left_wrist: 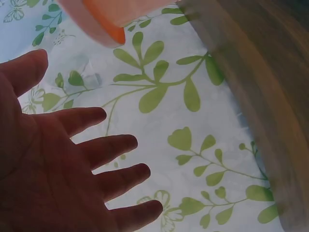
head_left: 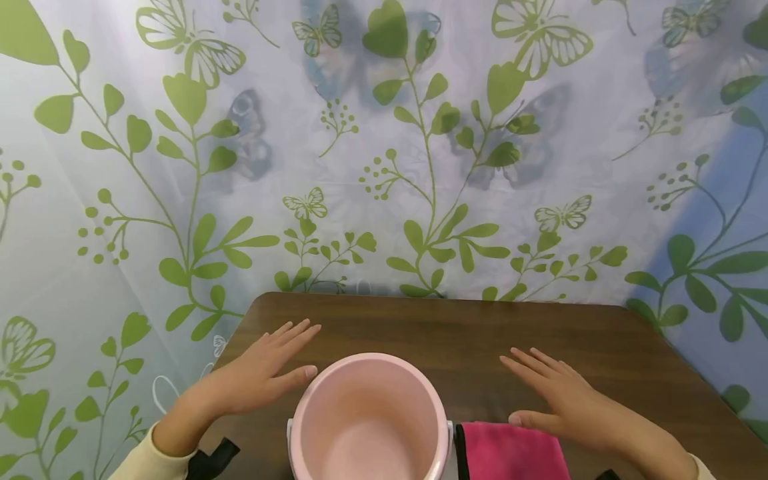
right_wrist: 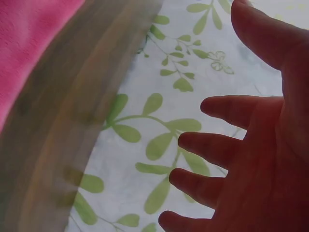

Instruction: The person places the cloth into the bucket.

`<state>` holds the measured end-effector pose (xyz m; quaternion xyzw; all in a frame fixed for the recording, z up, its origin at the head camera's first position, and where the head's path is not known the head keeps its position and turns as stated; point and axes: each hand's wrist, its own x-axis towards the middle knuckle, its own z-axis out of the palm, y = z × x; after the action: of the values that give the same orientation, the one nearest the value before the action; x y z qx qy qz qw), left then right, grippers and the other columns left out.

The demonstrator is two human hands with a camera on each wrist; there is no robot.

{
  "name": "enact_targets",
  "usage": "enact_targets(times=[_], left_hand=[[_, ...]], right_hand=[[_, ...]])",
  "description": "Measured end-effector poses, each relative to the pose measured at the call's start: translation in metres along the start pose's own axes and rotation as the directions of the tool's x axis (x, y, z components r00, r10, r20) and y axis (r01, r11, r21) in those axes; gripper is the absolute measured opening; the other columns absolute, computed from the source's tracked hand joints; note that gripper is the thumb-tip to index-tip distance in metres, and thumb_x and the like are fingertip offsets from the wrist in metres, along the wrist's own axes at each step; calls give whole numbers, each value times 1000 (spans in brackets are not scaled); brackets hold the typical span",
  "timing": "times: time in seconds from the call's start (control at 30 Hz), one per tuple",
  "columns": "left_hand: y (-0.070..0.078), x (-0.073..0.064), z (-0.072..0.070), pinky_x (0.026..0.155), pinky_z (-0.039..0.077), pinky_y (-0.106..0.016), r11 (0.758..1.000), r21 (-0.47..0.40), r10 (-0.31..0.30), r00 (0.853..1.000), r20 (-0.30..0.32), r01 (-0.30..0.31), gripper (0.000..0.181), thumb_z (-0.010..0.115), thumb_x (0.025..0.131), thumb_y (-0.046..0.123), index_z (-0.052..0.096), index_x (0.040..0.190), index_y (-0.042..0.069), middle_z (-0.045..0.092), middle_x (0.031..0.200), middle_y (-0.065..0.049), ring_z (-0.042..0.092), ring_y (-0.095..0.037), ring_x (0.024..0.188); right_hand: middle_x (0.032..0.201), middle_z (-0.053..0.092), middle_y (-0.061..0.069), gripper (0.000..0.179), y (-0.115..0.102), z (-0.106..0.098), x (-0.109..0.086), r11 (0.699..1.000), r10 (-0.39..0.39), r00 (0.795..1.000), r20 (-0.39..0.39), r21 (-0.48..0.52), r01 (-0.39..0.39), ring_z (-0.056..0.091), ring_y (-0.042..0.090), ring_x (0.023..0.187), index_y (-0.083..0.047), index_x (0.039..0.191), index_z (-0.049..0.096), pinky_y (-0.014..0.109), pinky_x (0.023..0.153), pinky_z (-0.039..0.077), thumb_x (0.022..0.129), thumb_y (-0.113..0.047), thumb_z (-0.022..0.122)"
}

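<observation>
Bucket (head_left: 370, 423) stands on table (head_left: 420, 327), pink cloth (head_left: 515, 453) beside it. L hand (head_left: 259, 373) hovers near rim, R hand (head_left: 570, 400) near cloth, fingers of both straight, spread, holding nothing. Only head cam gives me bucket's inside; wrist cams give palms.

We could read no text, label, brand, number or sign in any of the three views. We found no legible marking on the round, pale pink plastic bucket (head_left: 373, 400), on the bright pink, black-edged cloth (head_left: 513, 453), or on the brown, wood-grained counter (head_left: 420, 333). On the pale hanging sheet (head_left: 336, 167), we made out only printed green leaves and butterflies, without lettering.
</observation>
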<state>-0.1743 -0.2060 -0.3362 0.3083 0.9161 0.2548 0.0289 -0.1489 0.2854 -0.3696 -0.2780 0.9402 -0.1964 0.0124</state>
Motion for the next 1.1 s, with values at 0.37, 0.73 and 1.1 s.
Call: enact_targets(times=[0.37, 0.73, 1.1], left_hand=[[-4, 3, 10, 111, 23, -70, 997, -71, -9, 1000, 16, 10, 63, 52, 106, 44, 35, 158, 12, 31, 161, -17, 19, -48, 148], [-8, 8, 19, 114, 24, -64, 994, -97, -50, 998, 35, 53, 66, 48, 107, 48, 33, 159, 10, 34, 161, -13, 23, -42, 149], [-7, 12, 25, 112, 29, -62, 987, -158, 3, 999, 44, 4, 64, 48, 107, 44, 35, 157, 6, 36, 159, -16, 32, -39, 146]], right_hand=[[151, 46, 20, 77, 5, 29, -10, 996, -87, 996, -34, 0, 87, 36, 59, 134, -9, 151, 46, 78, 91, 33, 90, -45, 76], [148, 49, 21, 80, 18, 52, -20, 998, -66, 996, 57, -14, 67, 39, 57, 131, -10, 151, 46, 75, 90, 39, 89, -53, 72], [143, 52, 23, 74, 38, 78, -33, 996, -81, 996, 44, 38, 80, 43, 56, 126, -16, 152, 46, 77, 81, 41, 89, -42, 76]])
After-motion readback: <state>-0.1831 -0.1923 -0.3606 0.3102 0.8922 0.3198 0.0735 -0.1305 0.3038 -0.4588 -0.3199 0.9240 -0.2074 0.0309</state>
